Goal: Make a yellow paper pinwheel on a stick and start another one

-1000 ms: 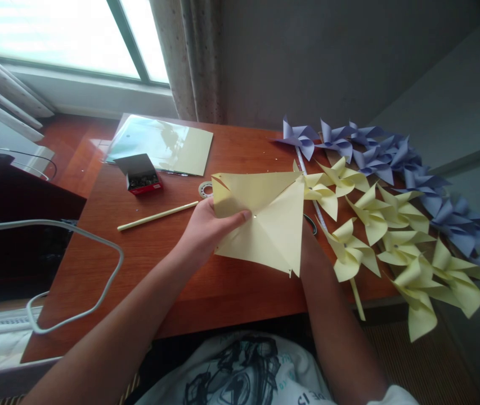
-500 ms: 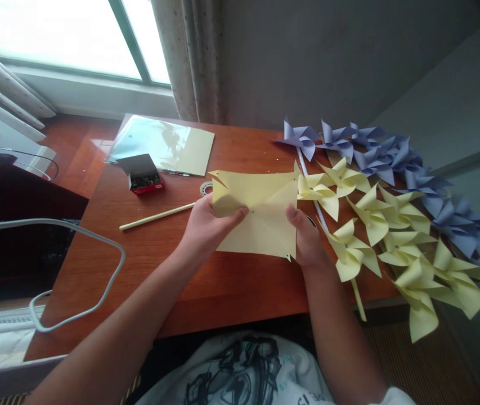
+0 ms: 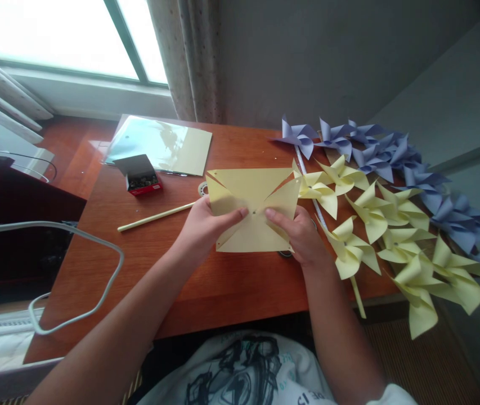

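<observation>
A yellow paper square (image 3: 254, 236) is held up over the desk, slit from its corners toward a small hole at its centre. Small holes show near some corners. My left hand (image 3: 214, 222) grips its left side, thumb on top just left of the centre hole. On the right side my right hand (image 3: 299, 228) grips the same sheet, its thumb lying just right of that hole. The other fingers of both hands are hidden behind the paper. Partly covered by the sheet and left hand are a roll of tape (image 3: 202, 189) and a rolled yellow paper stick (image 3: 155, 217).
Finished yellow pinwheels (image 3: 351, 247) and purple pinwheels (image 3: 375, 157) crowd the desk's right side. An open small red box (image 3: 143, 183) of metal bits stands at the left, before a clear sleeve (image 3: 151, 140) with yellow paper. A white cable (image 3: 117, 275) loops over the desk's left edge.
My right thumb has moved inward from the sheet's right edge to beside its centre. The paper lies flatter, and the slit at its upper right now gapes.
</observation>
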{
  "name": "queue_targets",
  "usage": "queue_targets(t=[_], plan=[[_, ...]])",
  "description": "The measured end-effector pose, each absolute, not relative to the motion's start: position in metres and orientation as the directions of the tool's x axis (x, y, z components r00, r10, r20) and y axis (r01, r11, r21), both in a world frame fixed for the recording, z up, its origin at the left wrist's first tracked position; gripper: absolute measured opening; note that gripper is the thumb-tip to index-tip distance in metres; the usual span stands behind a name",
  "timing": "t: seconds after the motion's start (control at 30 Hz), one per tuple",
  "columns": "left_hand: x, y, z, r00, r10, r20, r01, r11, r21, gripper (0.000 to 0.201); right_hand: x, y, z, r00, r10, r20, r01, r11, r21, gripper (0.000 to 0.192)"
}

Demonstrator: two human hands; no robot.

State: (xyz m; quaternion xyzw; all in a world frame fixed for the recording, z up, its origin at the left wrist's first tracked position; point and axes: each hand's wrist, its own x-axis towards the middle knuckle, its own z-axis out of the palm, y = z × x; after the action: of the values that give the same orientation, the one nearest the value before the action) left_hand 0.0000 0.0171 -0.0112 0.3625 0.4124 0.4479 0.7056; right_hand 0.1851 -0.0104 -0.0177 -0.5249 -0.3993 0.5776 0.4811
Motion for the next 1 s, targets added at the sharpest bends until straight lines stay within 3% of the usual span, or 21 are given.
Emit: queue_targets(t=[0.5,1.0], plan=[[-0.0043,0.0202,-0.006,0.462,0.807,-0.369,-0.388,0.558,0.734,0.044,0.1872,-0.0096,-0.0198,0.043,0.975,-0.217,-0.138,-0.21,-0.968,0.031],[-0.0014,0.0196,-0.0097,0.383,0.814,-0.437,-0.345,0.565,0.75,0.043,0.188,-0.0072,-0.0201,0.074,0.983,-0.169,-0.036,-0.167,-0.985,0.03]])
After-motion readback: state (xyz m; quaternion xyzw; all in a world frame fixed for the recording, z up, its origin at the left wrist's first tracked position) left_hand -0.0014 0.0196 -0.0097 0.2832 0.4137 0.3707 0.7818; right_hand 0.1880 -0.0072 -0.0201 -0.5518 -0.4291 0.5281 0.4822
